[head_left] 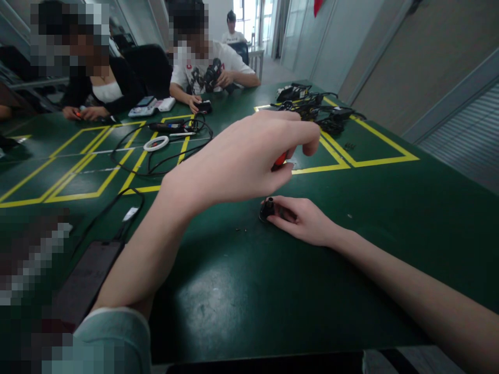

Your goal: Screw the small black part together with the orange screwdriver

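"What are the hands doing?"

"The right hand [307, 219] is low on the green table [331, 296], thumb and fingers pinching a small black piece [267, 211] at their tips. The left hand [241, 158] is raised, back upward, its fingers curled round a red object [279, 161]."

"What is that red object?"

"I can't tell; the left hand hides most of it."

"Do the hands touch each other?"

"No, they look apart, with the black piece just below the left thumb."

"Anything small close by?"

"Two tiny bits [238, 229] lie on the table to the left of the right fingertips."

"And farther out?"

"A dark flat device [91, 275] lies beside the left forearm, a cable near its top end. Past the left wrist there's a white ring [156, 144] among looped black cords. Beyond the left fingertips, a heap of black cables [331, 120] sits among yellow tape lines [385, 161]. Across from the hands, a person in a white printed shirt [234, 59] holds a dark object."
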Demonstrator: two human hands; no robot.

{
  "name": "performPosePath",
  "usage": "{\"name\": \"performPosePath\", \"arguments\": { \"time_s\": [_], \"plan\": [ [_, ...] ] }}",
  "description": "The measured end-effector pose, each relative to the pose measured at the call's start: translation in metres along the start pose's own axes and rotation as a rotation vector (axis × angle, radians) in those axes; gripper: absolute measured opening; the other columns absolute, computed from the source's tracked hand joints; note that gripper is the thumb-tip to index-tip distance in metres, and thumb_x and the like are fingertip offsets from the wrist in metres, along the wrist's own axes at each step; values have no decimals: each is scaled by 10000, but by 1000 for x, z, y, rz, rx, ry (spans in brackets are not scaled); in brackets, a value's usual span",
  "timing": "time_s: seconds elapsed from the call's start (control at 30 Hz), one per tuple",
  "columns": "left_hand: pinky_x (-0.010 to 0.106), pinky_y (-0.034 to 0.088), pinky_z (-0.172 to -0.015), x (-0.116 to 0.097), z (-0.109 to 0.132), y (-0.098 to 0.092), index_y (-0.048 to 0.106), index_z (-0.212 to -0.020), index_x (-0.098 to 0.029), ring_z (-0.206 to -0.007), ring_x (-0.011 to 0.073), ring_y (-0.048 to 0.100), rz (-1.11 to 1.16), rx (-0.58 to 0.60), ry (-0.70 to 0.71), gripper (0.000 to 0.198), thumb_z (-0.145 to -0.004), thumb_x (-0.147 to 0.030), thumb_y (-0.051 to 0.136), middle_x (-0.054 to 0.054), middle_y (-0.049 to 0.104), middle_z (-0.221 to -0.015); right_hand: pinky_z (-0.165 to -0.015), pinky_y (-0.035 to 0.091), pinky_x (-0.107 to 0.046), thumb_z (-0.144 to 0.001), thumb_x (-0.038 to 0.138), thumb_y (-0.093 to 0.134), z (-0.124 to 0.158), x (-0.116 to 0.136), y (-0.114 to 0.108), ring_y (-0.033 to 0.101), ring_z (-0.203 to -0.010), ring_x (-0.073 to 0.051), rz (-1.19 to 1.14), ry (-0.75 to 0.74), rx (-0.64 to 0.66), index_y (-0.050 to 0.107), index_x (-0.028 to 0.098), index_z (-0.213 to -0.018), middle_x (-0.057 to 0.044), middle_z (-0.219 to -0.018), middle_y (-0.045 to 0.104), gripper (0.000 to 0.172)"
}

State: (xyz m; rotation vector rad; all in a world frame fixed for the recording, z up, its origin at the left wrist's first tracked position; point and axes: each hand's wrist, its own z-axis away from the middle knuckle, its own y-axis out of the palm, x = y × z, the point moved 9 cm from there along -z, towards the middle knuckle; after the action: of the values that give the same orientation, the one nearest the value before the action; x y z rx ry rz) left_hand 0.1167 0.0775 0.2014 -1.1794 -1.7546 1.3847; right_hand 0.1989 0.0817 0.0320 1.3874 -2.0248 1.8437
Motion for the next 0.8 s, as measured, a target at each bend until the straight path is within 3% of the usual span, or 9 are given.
{"name": "performPosePath", "arguments": {
  "time_s": [0.27, 0.47, 0.8],
  "plan": [
    [324, 511, -850, 1, 1, 2, 696, -1180, -203, -1033, 234, 696, -11, -21, 15, 368, -876, -170, 490, 59, 716, -1169, -559, 367, -260, -1001, 367, 615, 0, 0, 1, 516, -548, -136, 0, -17, -7, 671, 176, -1112, 6, -717, 644, 229],
    [339, 523, -875, 2, 1, 2, 690, -1177, -198, -1062, 243, 694, -38, -74, 49, 368, -913, -207, 434, 55, 701, -1100, -542, 347, -251, -997, 362, 621, 0, 0, -1, 489, -530, -125, 13, -16, -14, 670, 178, -1106, 11, -693, 633, 220],
    [328, 500, -857, 1, 1, -1, 706, -1197, -184, -1017, 238, 700, 9, -58, 11, 385, -899, -162, 463, 80, 748, -1130, -553, 350, -252, -995, 352, 622, 0, -1, 1, 479, -528, -120, -1, -7, -2, 667, 175, -1117, 14, -706, 633, 219]
  ]
}}
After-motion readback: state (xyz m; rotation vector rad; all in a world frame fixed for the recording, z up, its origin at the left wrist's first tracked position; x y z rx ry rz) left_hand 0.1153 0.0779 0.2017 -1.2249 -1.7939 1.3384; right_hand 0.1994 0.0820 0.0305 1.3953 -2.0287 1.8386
